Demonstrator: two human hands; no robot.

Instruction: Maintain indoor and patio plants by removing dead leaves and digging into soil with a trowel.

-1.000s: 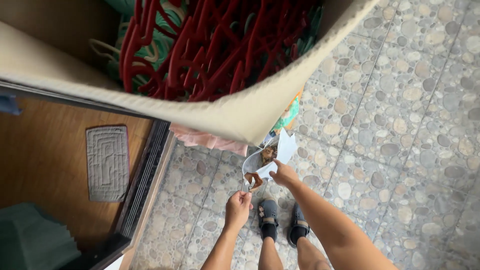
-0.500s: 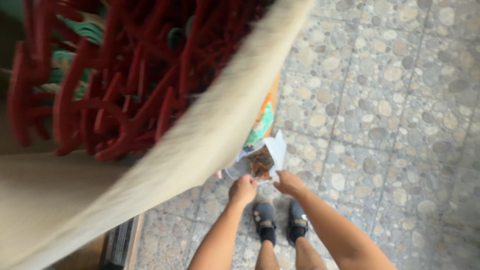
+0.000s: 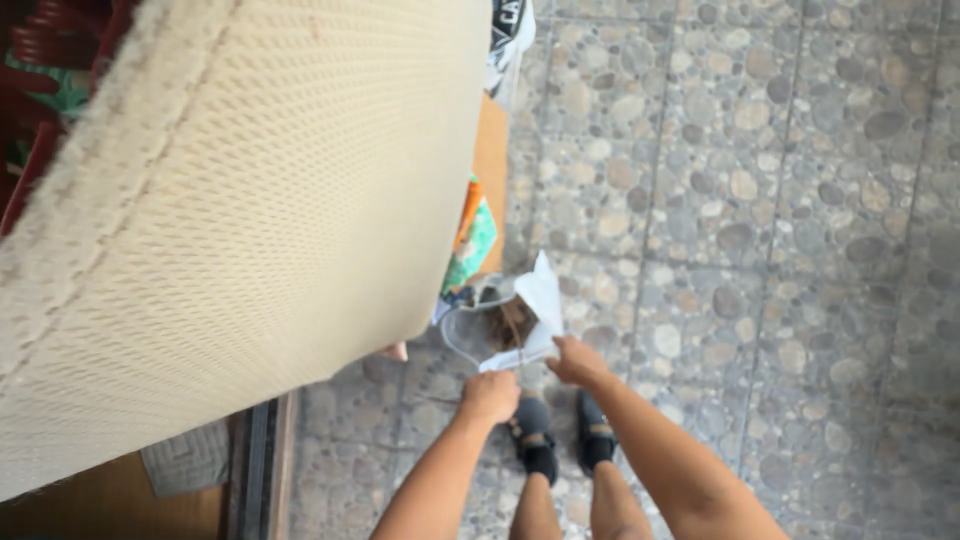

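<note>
A white plastic bag (image 3: 520, 320) hangs open below me, with brown bits inside it. My left hand (image 3: 489, 396) is closed on the bag's near edge. My right hand (image 3: 576, 361) grips the edge next to it, a little to the right. Beneath the bag are my two feet in dark sandals (image 3: 560, 445) on a pebble-patterned tile floor (image 3: 760, 220).
A large cream woven surface (image 3: 250, 220) fills the upper left, close to the camera. Red plastic shapes (image 3: 40, 50) show past its top left corner. A colourful packet (image 3: 468, 235) and a brown board (image 3: 490, 170) lie by the bag. A grey doormat (image 3: 185, 458) and a dark door track (image 3: 258, 470) sit lower left.
The view has swung so the cream surface covers most of the red items. Both hands stay on the bag's edge, closer together than a second ago.
</note>
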